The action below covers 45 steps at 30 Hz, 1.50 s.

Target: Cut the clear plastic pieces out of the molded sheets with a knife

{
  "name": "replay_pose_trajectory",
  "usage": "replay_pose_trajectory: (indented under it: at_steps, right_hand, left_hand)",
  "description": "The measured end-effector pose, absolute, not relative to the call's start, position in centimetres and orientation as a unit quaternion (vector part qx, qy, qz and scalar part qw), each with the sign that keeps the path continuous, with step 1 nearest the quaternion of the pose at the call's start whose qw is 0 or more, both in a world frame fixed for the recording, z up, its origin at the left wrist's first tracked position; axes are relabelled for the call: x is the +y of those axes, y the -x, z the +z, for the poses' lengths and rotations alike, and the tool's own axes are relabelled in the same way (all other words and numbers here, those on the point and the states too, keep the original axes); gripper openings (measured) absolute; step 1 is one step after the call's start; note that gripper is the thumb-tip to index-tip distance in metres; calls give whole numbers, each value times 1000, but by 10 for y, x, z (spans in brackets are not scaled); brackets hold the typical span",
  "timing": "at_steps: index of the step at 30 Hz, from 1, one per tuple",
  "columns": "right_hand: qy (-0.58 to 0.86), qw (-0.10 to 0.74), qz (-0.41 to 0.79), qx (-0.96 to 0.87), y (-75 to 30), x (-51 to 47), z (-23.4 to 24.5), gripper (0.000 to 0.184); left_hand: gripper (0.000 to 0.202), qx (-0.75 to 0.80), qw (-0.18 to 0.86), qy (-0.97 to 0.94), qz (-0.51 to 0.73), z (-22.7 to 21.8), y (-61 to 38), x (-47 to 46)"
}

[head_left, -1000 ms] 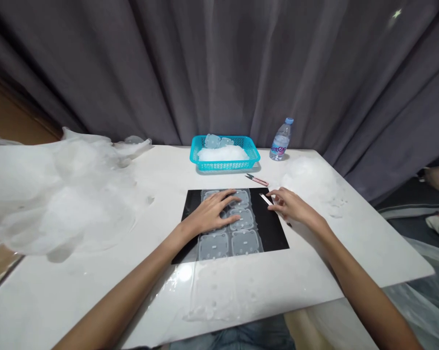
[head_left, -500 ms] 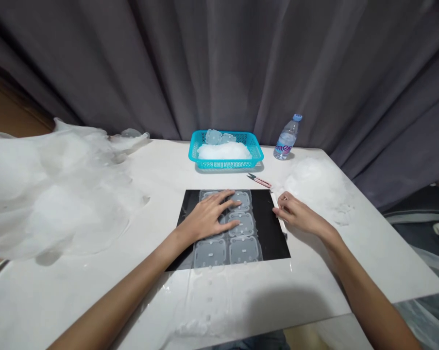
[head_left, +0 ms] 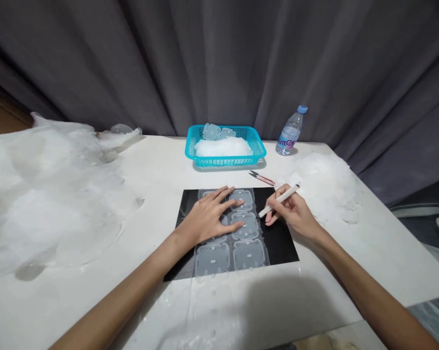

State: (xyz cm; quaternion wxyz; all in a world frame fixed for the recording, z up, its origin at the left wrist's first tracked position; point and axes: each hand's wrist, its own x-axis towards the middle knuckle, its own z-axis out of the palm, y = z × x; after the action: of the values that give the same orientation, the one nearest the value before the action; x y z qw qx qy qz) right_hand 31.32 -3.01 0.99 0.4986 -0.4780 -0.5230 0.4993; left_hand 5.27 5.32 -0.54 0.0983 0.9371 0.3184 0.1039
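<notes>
My left hand (head_left: 214, 214) lies with fingers spread on a clear plastic sheet (head_left: 212, 260), pressing on its moulded, rounded-square panels. Beneath the sheet is a black mat (head_left: 279, 243), and the sheet runs past its front edge. My right hand (head_left: 292, 209) is closed around a slim white pen-like tool (head_left: 285, 194), held like a pen. The tool's dark tip is down at the right edge of the sheet, beside the middle panel. Whether the tip touches the plastic, I cannot tell.
Behind the mat stands a turquoise basket (head_left: 225, 161) with cut panels and white material. Pink-handled thread snips (head_left: 262, 178) lie in front of it. A water bottle (head_left: 290, 133) stands at back right, near a white pile (head_left: 323, 182). A large translucent plastic heap (head_left: 52, 194) covers the left.
My right hand has picked up the white tool from the mat's right edge and brought its tip left to the sheet. My left hand stays spread on the sheet. The view has shifted slightly.
</notes>
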Motion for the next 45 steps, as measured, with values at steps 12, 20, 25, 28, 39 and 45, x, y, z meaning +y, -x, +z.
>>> replay_pose_trajectory:
  at_steps: [12,20,25,28,39,45]
  right_hand:
    - [491,386,380,-682,-294,-24,-1,16]
    - [455,379,323,-739,-288,-21,5,15]
    - [437,349,288,-777,-290,-20,3,14]
    - [433,345,280,-784,-291,-20,2,15]
    - [421,296,198,-834,-285,-26,3,18]
    - [425,300,174,-836,-283,-25,-4,18]
  left_hand:
    - [58,305,186,-928,104,-4,-58,63]
    - [60,301,169,-926,154,-13,-56,66]
    - [66,301,177,-925,153,-12,-56,66]
    - [68,308,183,-921,151,-13,-57,66]
    - [69,308,163,-925,154,-18,-58,68]
    - [69,306,173,-923,154,-19,-58,68]
